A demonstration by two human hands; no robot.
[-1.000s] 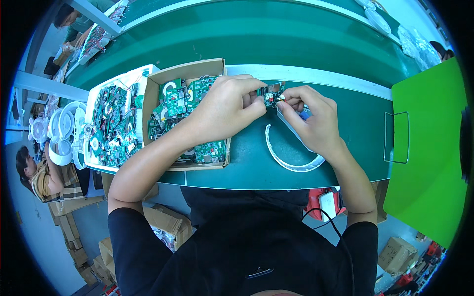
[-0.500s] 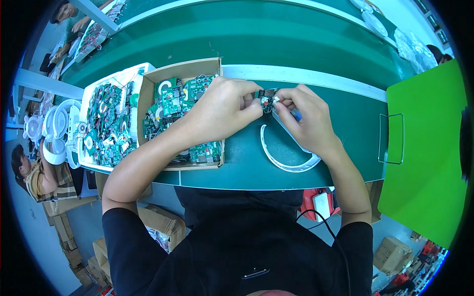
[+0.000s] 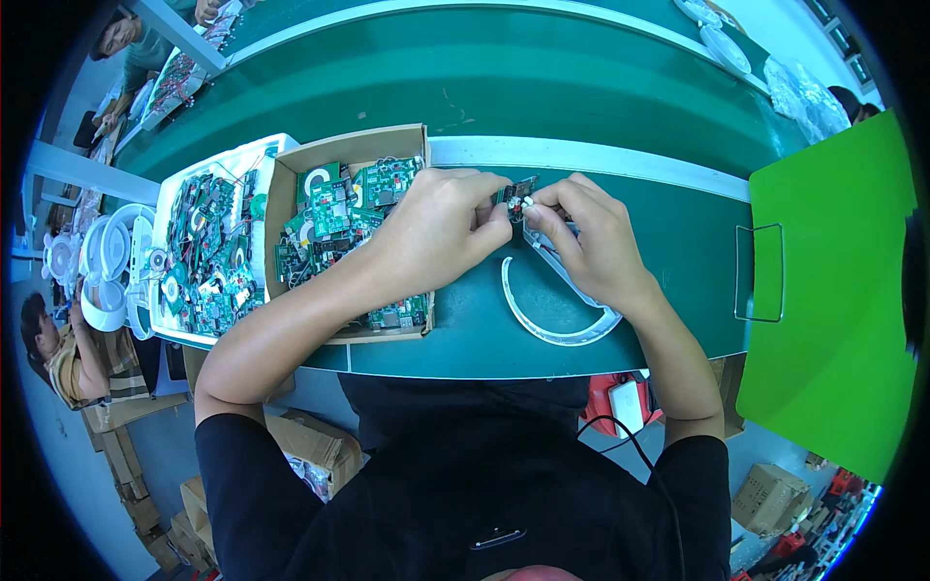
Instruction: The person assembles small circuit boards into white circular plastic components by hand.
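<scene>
My left hand (image 3: 441,221) is closed on the left side of a small circuit board (image 3: 518,194), held above the bench between my two hands. My right hand (image 3: 593,230) pinches a small white connector (image 3: 528,201) at the board's right edge; whether it is plugged in I cannot tell. Much of the board is hidden behind my fingers. Below my hands lies a white curved plastic part (image 3: 528,324), shaped like an arc with a straight piece, partly covered by my right hand. My left forearm reaches across a cardboard box (image 3: 431,315) full of green circuit boards (image 3: 334,208).
Left of the cardboard box is a white foam tray (image 3: 174,324) heaped with boards and wires. White round plastic parts (image 3: 111,247) stand farther left. A bright green panel (image 3: 833,300) with a wire handle is at the right. Other people sit at the far left.
The whole view has shifted slightly. My right fingers have moved a little closer to the board's connector, and the board appears tilted more. My left hand keeps its hold.
</scene>
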